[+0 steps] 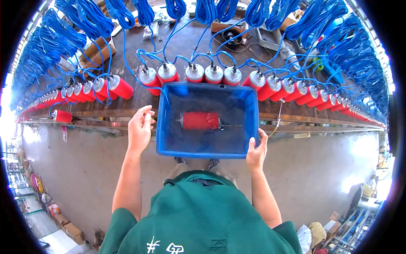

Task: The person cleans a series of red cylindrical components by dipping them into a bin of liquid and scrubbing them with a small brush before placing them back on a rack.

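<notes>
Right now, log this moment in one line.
right hand: gripping blue tub | left hand: open, beside tub | red cylinder: lying inside tub

Blue tub (202,154): conceals the lower ends of the red cylinders (169,77) directly behind it and most of the shoes (213,163). Blue cord coils (205,10): tops cut off overhead. Far-end cylinders (364,118): too small to count from here.

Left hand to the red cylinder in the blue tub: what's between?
Head view: a narrow gap, the tub's left wall and its dark interior lie between the left hand and red cylinder.
</notes>
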### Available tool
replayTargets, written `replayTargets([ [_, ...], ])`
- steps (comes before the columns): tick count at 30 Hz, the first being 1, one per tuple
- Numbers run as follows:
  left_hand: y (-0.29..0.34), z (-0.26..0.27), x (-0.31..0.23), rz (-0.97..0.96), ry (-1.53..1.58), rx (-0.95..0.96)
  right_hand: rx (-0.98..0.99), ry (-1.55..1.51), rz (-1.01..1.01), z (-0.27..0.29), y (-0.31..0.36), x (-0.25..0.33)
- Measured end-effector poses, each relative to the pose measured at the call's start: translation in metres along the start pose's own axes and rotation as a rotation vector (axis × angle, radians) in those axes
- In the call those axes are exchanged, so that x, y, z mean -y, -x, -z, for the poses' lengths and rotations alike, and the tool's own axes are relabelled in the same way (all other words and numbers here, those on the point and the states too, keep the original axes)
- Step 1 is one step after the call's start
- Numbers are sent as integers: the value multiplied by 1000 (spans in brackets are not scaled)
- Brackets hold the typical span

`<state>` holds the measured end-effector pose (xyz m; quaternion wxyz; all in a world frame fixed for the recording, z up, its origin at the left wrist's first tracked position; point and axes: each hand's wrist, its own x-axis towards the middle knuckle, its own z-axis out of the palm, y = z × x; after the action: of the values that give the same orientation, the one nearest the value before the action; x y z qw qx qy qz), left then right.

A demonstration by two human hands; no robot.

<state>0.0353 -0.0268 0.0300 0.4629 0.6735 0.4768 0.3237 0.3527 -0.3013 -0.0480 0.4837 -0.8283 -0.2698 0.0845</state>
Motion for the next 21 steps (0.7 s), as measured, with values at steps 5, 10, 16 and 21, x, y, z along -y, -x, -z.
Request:
replayTargets([
  [5,-16,-41,-18,-184,-201,213,-23,16,2,2,0,1],
  [10,-40,-96,1,-529,-582,615,17,-40,-60,0,-3,11],
  [16,-51,-149,12,-595,-882,812,1,-34,-88,2,-2,13],
  [21,-60,-161,16,-564,-1008,902,2,-55,-62,2,-2,8],
])
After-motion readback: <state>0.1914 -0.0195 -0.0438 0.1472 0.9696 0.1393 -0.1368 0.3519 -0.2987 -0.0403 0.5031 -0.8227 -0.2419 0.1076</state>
